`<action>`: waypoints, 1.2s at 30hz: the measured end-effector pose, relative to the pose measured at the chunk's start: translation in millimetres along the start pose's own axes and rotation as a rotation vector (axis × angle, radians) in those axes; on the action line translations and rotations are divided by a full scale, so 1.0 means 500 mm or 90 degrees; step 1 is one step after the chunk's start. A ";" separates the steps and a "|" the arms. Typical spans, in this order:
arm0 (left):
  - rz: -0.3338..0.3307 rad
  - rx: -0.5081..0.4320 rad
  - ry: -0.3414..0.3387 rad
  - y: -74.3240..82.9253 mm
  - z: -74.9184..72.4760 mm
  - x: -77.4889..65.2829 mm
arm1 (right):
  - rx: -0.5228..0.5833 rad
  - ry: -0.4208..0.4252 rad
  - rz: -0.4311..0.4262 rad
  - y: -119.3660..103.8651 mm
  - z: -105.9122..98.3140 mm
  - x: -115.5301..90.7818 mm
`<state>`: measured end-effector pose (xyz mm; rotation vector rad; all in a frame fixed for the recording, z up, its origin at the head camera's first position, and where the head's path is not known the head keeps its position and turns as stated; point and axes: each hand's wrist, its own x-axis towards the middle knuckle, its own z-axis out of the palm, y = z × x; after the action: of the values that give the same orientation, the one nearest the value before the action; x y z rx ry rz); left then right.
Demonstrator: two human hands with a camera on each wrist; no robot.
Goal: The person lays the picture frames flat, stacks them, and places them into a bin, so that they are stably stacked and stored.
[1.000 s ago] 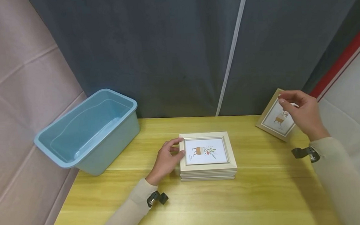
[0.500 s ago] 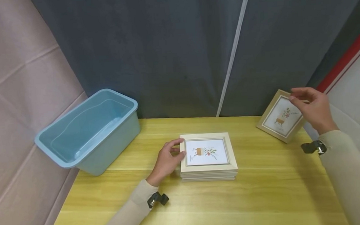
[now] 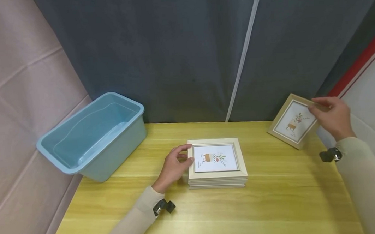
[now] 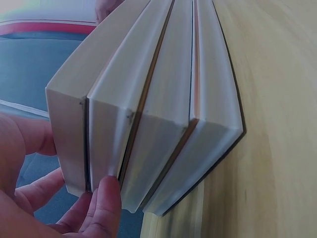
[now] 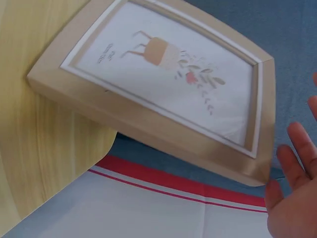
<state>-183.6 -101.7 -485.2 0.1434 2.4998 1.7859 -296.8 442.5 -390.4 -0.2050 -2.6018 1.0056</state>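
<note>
A stack of several cream picture frames [image 3: 217, 174] lies on the wooden table, the top one showing a flower-pot print. At the stack's left side is my left hand [image 3: 174, 165], thumb and fingertips touching its edges; the left wrist view shows the fingers [image 4: 106, 203] against the layered side. Further right, a tan picture frame [image 3: 294, 122] with the same print stands tilted on the table. My right hand [image 3: 335, 118] is beside its upper right corner, fingers loosely bent. In the right wrist view the thumb comes close to the corner; whether it touches, I cannot tell.
A blue plastic bin [image 3: 93, 136] sits at the table's left. Behind the table [image 3: 243, 213] hangs a dark grey curtain [image 3: 159, 62]. Pale pink cloth [image 3: 18, 104] covers the left side, and a white panel with a red band [image 3: 360, 65] borders the right.
My right hand has moved right, from in front of the standing frame to its upper right corner, uncovering the print. My left hand and the stack stay in place.
</note>
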 end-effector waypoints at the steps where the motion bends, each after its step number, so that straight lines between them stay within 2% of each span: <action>1: 0.001 0.001 0.000 0.001 0.001 0.000 | -0.014 0.004 -0.003 0.005 0.000 0.002; 4: 0.005 0.002 -0.003 0.002 0.004 0.003 | -0.044 0.008 -0.009 0.022 -0.002 0.008; 11: -0.002 0.007 -0.012 -0.001 0.009 0.004 | -0.049 -0.078 -0.016 0.057 -0.013 0.006; 16: -0.003 0.009 -0.011 -0.002 0.009 0.004 | -0.083 -0.101 -0.027 0.072 -0.011 -0.004; 22: -0.007 0.003 -0.009 -0.003 0.008 0.002 | -0.120 -0.123 -0.010 0.075 -0.010 -0.014; 30: -0.010 -0.002 -0.011 -0.003 0.009 0.003 | -0.100 -0.148 0.009 0.071 -0.009 -0.021; 36: -0.017 0.010 -0.023 -0.001 0.008 0.007 | -0.090 -0.140 0.015 0.063 -0.007 -0.028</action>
<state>-186.5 -97.6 -486.8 0.1398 2.4799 1.7383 -282.3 464.4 -412.7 -0.1674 -2.8794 0.8968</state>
